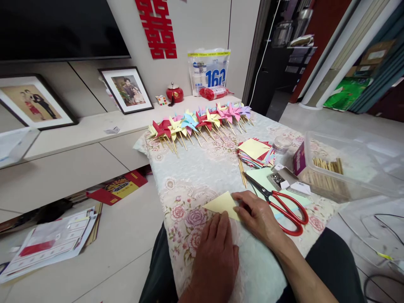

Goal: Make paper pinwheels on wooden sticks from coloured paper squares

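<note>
A pale yellow paper point(221, 203), folded to a triangle, lies on the floral tablecloth point(202, 176) near its front edge. My left hand point(214, 252) lies flat with its fingertips pressing the paper's near edge. My right hand point(257, 214) rests on the paper's right side, fingers bent down onto it. Red-handled scissors point(280, 202) lie just right of my right hand. Beyond them sits a stack of coloured paper squares point(255, 152) beside thin wooden sticks point(242, 172).
A row of finished paper pinwheels point(198, 122) lies across the table's far end. A clear plastic box point(344, 168) holding wooden sticks stands at the right, with a small tin point(281, 144) and a stapler point(277, 180) nearby. Papers point(50, 244) lie on the floor at left.
</note>
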The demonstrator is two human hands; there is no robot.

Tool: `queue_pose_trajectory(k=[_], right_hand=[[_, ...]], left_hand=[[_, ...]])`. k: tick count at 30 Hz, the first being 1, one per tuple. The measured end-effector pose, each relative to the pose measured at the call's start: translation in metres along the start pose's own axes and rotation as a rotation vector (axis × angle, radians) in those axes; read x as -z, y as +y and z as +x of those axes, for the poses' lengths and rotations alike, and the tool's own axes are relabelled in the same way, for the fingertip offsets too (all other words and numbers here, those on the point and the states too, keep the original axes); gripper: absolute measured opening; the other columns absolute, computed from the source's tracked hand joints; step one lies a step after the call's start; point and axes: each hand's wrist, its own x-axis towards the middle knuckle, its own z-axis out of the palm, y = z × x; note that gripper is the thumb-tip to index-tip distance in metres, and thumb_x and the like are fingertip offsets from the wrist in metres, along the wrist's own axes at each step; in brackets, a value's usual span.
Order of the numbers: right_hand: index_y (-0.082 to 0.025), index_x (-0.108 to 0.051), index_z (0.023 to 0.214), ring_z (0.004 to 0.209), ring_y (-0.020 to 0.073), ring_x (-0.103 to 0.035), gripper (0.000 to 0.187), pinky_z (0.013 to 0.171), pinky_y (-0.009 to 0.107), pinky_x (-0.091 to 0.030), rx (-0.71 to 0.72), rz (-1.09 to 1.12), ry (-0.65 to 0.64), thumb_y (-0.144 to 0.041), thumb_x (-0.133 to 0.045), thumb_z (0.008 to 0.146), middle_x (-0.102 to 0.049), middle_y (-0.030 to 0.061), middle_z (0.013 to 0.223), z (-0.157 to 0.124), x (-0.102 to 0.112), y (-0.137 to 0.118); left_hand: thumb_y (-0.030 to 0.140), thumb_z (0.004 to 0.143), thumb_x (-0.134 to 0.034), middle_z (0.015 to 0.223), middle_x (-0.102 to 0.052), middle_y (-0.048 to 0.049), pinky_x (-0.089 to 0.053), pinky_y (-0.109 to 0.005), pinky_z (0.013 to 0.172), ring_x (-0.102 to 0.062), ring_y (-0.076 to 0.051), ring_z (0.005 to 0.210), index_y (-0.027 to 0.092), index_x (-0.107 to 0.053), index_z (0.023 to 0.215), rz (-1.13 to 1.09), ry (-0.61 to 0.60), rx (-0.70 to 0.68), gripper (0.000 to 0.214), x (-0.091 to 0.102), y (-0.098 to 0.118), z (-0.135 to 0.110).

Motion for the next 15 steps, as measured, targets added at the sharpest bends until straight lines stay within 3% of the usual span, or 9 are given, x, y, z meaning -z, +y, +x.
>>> queue_pose_trajectory(k=[8,15], right_hand=[[-0.022,-0.063,0.116,0.072,0.0176,-0.062,0.030,0.069,0.032,-0.050,-0.006,0.034,0.025,-0.014,-0.058,0.088,-0.066,0.0060,0.100,0.0004,-0.0007,0.0010],[-0.022,-0.063,0.117,0.072,0.0172,-0.064,0.027,0.072,0.034,-0.052,-0.002,0.034,0.060,-0.017,-0.057,0.091,-0.068,0.0070,0.112,0.0003,-0.0014,0.0045]], left_hand=[[0.019,0.093,-0.047,0.138,-0.063,-0.0093,-0.051,-0.045,0.099,-0.060,-0.029,0.120,0.011,-0.062,0.127,-0.069,0.015,-0.015,0.038,0.0045,-0.0026,0.0066],[0.017,0.092,-0.048,0.145,-0.058,-0.0072,-0.049,-0.052,0.097,-0.056,-0.034,0.125,0.017,-0.065,0.123,-0.064,-0.061,0.021,0.035,0.0021,0.0023,0.0057]])
